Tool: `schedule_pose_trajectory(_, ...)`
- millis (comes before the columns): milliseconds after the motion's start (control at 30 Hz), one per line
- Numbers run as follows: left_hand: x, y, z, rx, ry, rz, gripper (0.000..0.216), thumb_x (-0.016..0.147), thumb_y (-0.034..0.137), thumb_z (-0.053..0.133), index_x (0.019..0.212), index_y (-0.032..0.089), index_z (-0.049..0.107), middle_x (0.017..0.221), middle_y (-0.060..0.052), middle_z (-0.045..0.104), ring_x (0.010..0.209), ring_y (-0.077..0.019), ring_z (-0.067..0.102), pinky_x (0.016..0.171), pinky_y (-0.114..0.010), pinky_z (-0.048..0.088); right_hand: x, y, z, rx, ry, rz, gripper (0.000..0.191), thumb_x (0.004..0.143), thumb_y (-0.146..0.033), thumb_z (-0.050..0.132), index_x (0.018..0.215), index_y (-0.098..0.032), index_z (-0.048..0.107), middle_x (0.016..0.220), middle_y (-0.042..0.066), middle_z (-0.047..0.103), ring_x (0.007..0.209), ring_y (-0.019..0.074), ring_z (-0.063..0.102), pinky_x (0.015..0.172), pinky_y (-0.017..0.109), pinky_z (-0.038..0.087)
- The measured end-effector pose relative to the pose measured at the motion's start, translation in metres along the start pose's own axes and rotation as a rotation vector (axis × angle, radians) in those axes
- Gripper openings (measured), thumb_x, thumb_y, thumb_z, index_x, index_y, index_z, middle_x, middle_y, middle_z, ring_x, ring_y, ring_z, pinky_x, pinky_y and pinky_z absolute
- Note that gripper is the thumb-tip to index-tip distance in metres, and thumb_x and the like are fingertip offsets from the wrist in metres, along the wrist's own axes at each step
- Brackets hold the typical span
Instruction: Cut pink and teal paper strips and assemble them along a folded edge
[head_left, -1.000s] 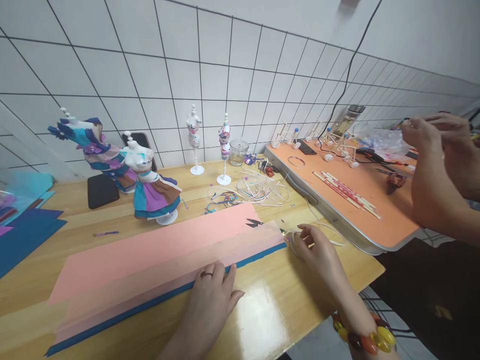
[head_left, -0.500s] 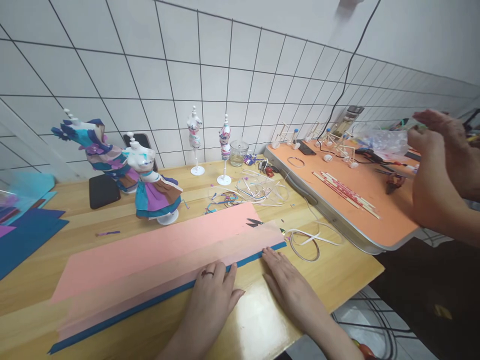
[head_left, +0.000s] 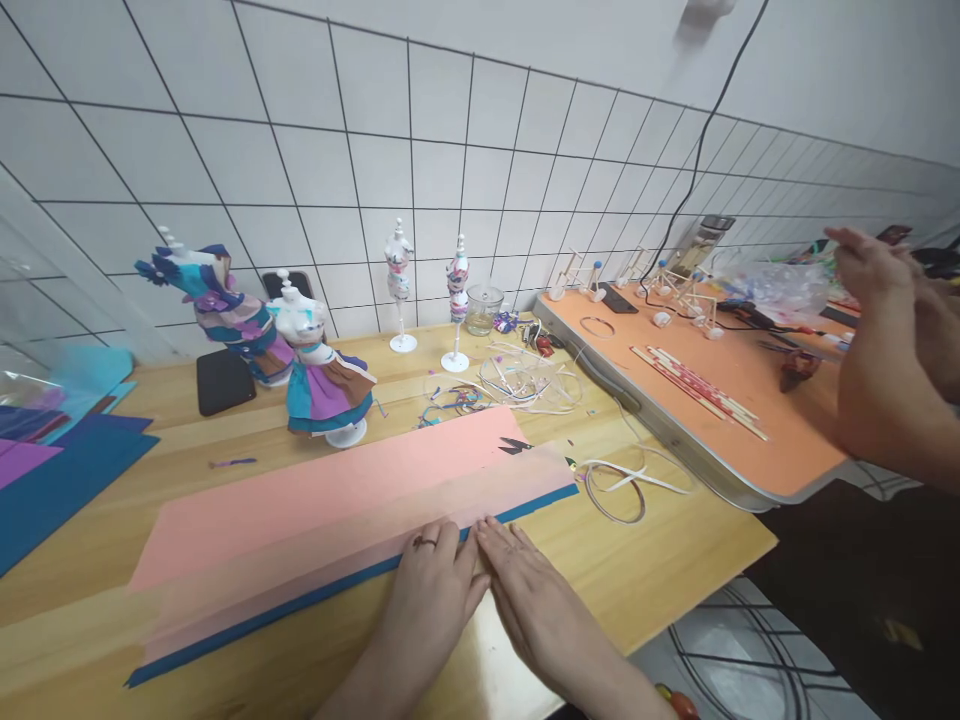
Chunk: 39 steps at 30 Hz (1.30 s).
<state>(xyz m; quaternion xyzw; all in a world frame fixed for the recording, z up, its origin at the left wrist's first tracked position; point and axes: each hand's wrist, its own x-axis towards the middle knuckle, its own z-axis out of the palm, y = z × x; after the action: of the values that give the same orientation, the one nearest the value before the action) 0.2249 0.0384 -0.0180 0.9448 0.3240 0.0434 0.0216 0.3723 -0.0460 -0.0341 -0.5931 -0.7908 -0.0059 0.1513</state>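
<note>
A long pink sheet (head_left: 322, 475) lies on the wooden table, with a paler, see-through strip (head_left: 420, 505) over its near side. Along the strip's near edge runs a narrow dark blue band (head_left: 300, 598). My left hand (head_left: 435, 590), a ring on one finger, rests palm down with its fingertips on the band. Right beside it, my right hand (head_left: 536, 600) lies flat, its extended fingers pressing the band and close to the left thumb. Neither hand grasps anything. Small scissors (head_left: 514, 446), their handles apparently under the strip, lie near the right end.
Dressed miniature mannequins (head_left: 330, 385) and bare-skirted ones (head_left: 457, 300) stand toward the wall. Tangled ribbons (head_left: 525, 380), a glass mug (head_left: 484, 310) and a phone (head_left: 225, 382) lie behind. At right, another person's hands (head_left: 877, 290) are over an orange table (head_left: 675, 350) with red-and-white sticks (head_left: 697, 392).
My right hand has slid left along the blue band, from near its right end to beside my left hand. My left hand stays on the band. The view has shifted slightly.
</note>
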Motion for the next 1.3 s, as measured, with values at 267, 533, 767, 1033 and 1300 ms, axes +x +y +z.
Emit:
schedule_pose_trajectory(267,-0.001,0.002,-0.001,0.012,0.026,-0.002,0.045,0.080,0.039,0.061,0.119,0.018,0.056,0.089,-0.009,0.060,0.081,-0.0243,0.059,0.068,-0.039,0.053,-0.019,0.040,0.002,-0.111,0.102,0.289,0.048,0.091,-0.016,0.034,0.138,-0.004,0.032,0.136,0.019,0.044,0.126,0.0254,0.040,0.103,0.048,0.037)
schedule_pose_trajectory(533,-0.003,0.002,-0.001,0.006,0.044,0.001,0.046,0.079,0.041,0.062,0.119,0.018,0.057,0.090,-0.009,0.060,0.085,-0.0250,0.059,0.070,-0.039,0.052,-0.019,0.028,0.000,-0.054,0.064,0.180,0.052,0.092,-0.023,0.036,0.141,-0.010,0.026,0.137,0.016,0.044,0.128,0.0230,0.038,0.104,0.045,0.037)
schedule_pose_trajectory(767,-0.003,0.002,-0.004,-0.006,0.016,-0.017,0.048,0.080,0.043,0.059,0.120,0.017,0.056,0.091,-0.009,0.060,0.088,-0.0260,0.058,0.071,-0.039,0.052,-0.026,0.055,0.004,-0.123,0.226,0.439,0.048,0.092,-0.026,0.033,0.135,-0.003,0.033,0.136,0.024,0.041,0.128,0.0294,0.037,0.101,0.050,0.037)
schedule_pose_trajectory(1033,-0.007,0.004,-0.003,0.007,0.084,0.013,0.048,0.081,0.045,0.057,0.118,0.015,0.055,0.092,-0.009,0.058,0.091,-0.0255,0.055,0.073,-0.038,0.050,-0.021,0.045,0.010,-0.163,0.192,0.344,0.045,0.092,-0.028,0.032,0.128,-0.003,0.042,0.128,0.024,0.050,0.121,0.0307,0.046,0.099,0.050,0.039)
schedule_pose_trajectory(1300,-0.011,0.007,-0.002,0.051,0.091,0.043,0.047,0.084,0.047,0.050,0.115,0.011,0.053,0.090,-0.009,0.056,0.090,-0.0252,0.052,0.073,-0.038,0.047,-0.020,0.031,0.025,-0.034,0.197,0.125,0.045,0.090,-0.020,0.031,0.134,-0.009,0.036,0.134,0.019,0.046,0.124,0.0275,0.042,0.100,0.049,0.038)
